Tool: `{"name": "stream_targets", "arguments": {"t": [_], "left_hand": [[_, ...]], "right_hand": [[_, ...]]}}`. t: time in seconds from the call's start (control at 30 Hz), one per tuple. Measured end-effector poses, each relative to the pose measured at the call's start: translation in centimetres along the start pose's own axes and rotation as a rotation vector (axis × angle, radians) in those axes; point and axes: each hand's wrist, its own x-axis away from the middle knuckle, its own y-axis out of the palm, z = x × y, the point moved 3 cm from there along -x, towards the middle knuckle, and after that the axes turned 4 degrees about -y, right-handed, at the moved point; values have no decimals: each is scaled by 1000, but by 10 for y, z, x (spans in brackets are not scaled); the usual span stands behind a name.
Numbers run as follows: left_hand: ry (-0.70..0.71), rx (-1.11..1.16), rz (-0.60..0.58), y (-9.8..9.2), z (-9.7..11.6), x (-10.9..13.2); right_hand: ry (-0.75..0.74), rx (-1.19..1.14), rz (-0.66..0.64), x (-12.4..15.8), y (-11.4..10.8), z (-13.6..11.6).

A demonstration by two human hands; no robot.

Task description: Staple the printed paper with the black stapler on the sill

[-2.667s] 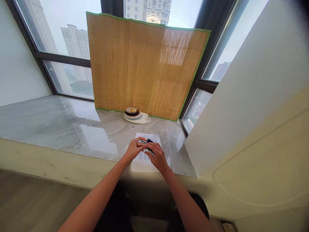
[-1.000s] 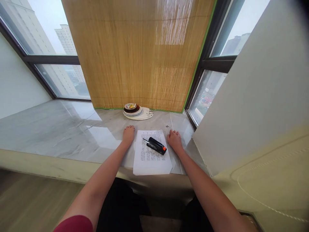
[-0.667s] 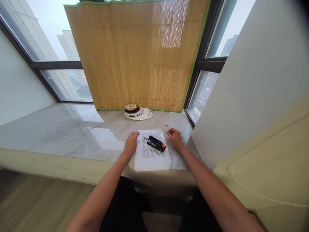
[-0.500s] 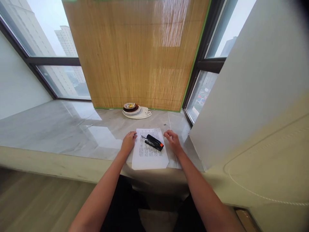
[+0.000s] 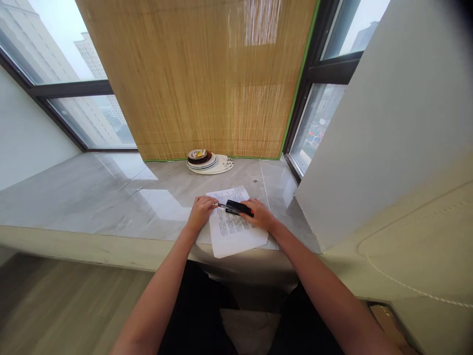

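Note:
A black stapler (image 5: pixel 233 205) with a red-orange patch at its rear is held over printed paper sheets (image 5: pixel 236 241) on the marble sill. My right hand (image 5: pixel 259 215) is wrapped round its rear end. From the stapler's front, a thin silver part sticks out to the left. The fingers of my left hand (image 5: pixel 201 211) are pinched at the tip of that silver part; anything small between them is hidden. The sheets lie under both hands, turned slightly, with their near edge at the front of the sill.
Small dark bits (image 5: pixel 255 181) lie on the sill (image 5: pixel 170 182) beyond the paper. A stack of plates (image 5: pixel 201 160) stands at the back, against a bamboo blind (image 5: pixel 207 88). A white wall (image 5: pixel 377 138) rises close on the right.
My right hand has moved left and taken hold of the stapler, which was lying on the paper. My left hand has come to its silver end. The sheets have turned slightly.

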Motion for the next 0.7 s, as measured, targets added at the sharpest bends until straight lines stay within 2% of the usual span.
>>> {"name": "stream_targets", "arguments": {"t": [0.1,0.23,0.4,0.57,0.7], "left_hand": [[74,8,15,-3,5,2],[132,84,49,-8,10,3],[261,191,-3,-8,16,3],[256,210,-54,-8,17,2],[173,222,-117,-8,17,2]], "right_hand": [[-81,24,54,1,-3,0],[-191,39,33,0,-4,-4],[-210,-7,11,-1,-3,-4],[-179,-125,39,1,-1,2],[-120,-214,40,1,-2,4]]}}
